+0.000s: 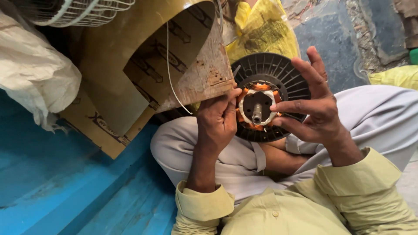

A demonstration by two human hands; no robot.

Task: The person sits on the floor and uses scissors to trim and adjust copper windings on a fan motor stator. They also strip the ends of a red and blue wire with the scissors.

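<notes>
I hold a round black fan motor housing [283, 72] with radial fins up in front of me. Its middle shows orange copper windings bound in white and a short metal shaft [257, 115]. My left hand [216, 122] grips the housing's left edge, fingers curled near the windings. My right hand [315, 109] holds the right side, with thumb and forefinger pinching at the winding's right edge and the other fingers spread upward. Both sleeves are pale yellow-green, and my legs in grey-white trousers are crossed below.
A curled brown laminate sheet [143, 56] leans at the left, with a thin white wire [170, 82] hanging across it. A white sack [35, 74] and a fan guard [82, 11] lie at the upper left. A yellow bag [261, 30] sits behind the motor. Blue painted boards [65, 187] cover the floor.
</notes>
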